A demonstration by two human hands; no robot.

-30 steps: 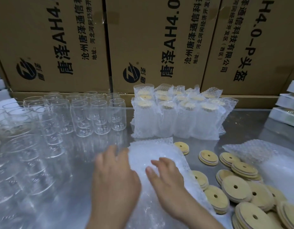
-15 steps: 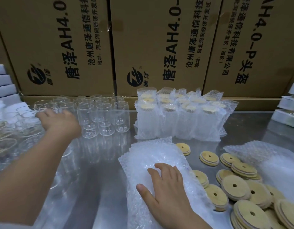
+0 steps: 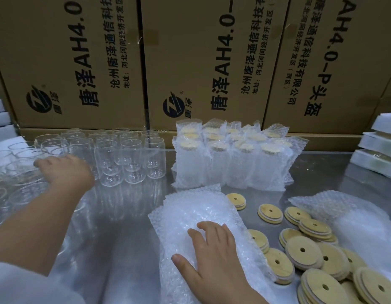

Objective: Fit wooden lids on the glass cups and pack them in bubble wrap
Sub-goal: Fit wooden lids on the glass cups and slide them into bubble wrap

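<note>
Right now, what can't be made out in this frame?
Head view only.
1. Left hand: its own back hides whether it grips a glass cup.
2. Wrapped cups: rear rows blurred by their own wrapping; count unclear.
3. Wooden lids: pile cut off by the bottom right edge.

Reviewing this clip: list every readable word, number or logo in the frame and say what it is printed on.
"唐泽AH4.0": left cardboard carton, cut off above.
"唐泽AH4.0-": middle cardboard carton, cut off above.
"沧州唐泽通信科技有": middle cardboard carton, cut off.
"地址:河北河间经济开发区": middle cardboard carton, cut off.
"唐泽" beside a round logo: both those cartons.
"4.0-P头盔": right cardboard carton.
"唐泽通信科技有限公司": right cardboard carton.
"河北河间经济开发区(西区)": right cardboard carton.
Wooden lids, glass cups, bubble wrap: no text seen.
</note>
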